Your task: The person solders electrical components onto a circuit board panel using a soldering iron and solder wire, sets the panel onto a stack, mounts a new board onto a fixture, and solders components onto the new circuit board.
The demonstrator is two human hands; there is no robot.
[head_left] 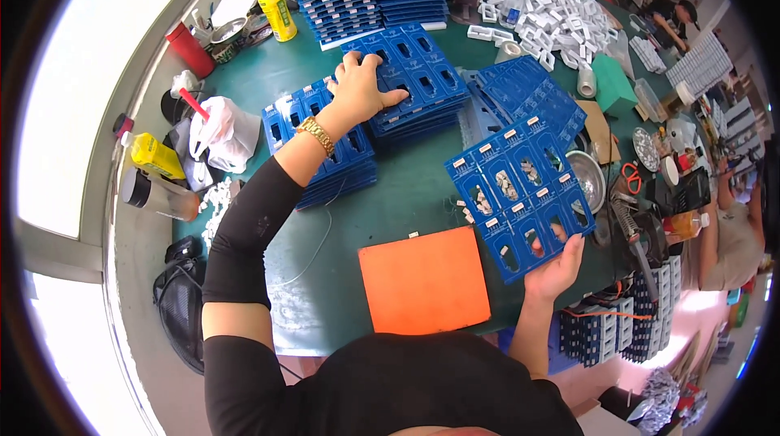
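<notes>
Panel handling's the step in hand, judging by the pose: one blue panel (526, 197) is being held tilted over the table's (398, 192) right side, just past the orange pad (425, 280), while the front stack (416, 77) is being reached for w/ the L hand (357, 88). Next move, prob.: clean separation of a single top board by its edge is called for, w/ the held one kept level. Now the pose: L arm is stretched fwd, elbow bent, palm down; fingers are spread wide, thumb well apart, over the stack's near-left part (whether any edge is actually pinched can't be told). R hand (555, 273) is turned palm up at the panel's near-right corner; thumb's laid by the edge, fingers tucked under and glimpsed thru the openings, so the corner's securely gripped, approx. half-closed. Small white pieces (507, 184) are seen at several openings; on the panel or beneath it, can't be told.
</notes>
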